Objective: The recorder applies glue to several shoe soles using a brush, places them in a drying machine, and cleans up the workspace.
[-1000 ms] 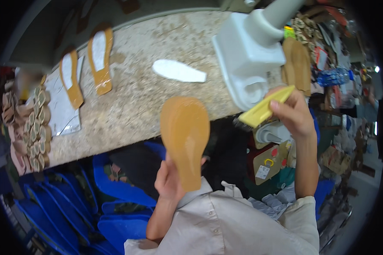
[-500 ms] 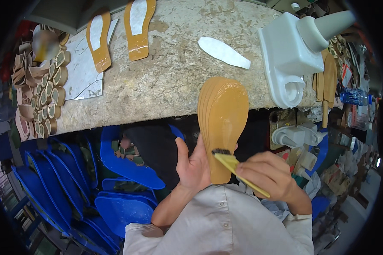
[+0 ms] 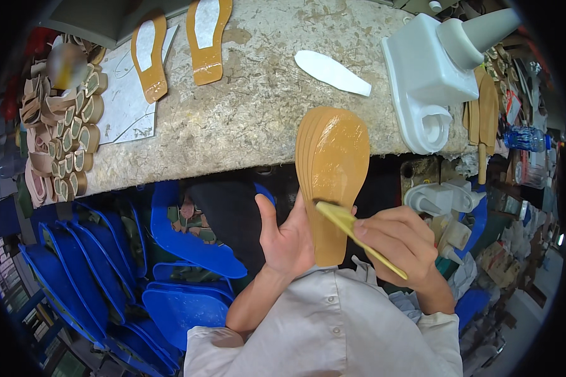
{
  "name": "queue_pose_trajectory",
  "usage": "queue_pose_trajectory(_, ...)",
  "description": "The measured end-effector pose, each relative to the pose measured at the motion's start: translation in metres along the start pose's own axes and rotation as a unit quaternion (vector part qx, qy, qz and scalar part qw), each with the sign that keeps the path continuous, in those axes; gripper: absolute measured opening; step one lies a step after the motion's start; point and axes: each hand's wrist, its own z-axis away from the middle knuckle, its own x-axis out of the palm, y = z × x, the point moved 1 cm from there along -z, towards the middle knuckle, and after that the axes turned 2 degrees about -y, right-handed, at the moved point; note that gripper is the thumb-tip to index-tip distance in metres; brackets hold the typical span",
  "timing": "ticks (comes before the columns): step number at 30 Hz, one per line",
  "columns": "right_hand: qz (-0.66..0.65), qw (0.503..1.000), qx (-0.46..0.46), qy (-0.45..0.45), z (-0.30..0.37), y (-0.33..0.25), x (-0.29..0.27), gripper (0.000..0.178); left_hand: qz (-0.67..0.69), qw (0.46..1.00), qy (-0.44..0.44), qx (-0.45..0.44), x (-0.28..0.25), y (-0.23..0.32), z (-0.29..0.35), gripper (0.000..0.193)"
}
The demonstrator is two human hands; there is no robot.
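A fanned stack of tan insoles (image 3: 338, 147) is held upright in front of my chest, wide end up. My left hand (image 3: 287, 242) supports it from behind and at its left edge, thumb sticking out; most of its fingers are hidden behind the stack. In my right hand (image 3: 401, 242) is a yellow-handled brush (image 3: 352, 228), pinched along the handle. Its bristles, mostly hidden by the brush head, meet the front insole at the narrow waist. A wet-looking shine covers much of that insole's wide part.
On the worktable (image 3: 245, 125) lie two tan insoles with white pads (image 3: 205, 25), a loose white insole-shaped piece (image 3: 333, 72) and a white container with a conical spout (image 3: 431, 75). Rolled tan strips (image 3: 75, 135) crowd the left end. Blue plastic seats (image 3: 188, 308) stand lower left.
My right hand has moved the brush a little up the front insole toward its wide end. The shine on that wide part has spread. My left hand still supports the stack.
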Motion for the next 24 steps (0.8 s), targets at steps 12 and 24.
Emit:
queue_pose_trajectory(12,-0.163,0.985,0.016,-0.045,0.020,-0.003,-0.016,0.022,-0.006,1.000,0.015,0.017,0.005,0.005,-0.010,0.092)
queue_pose_trajectory(24,0.000,0.963,0.266,0.049,0.016,0.117,-0.135,0.016,-0.009,0.998,0.041,0.051,0.003,0.001,-0.001,0.075)
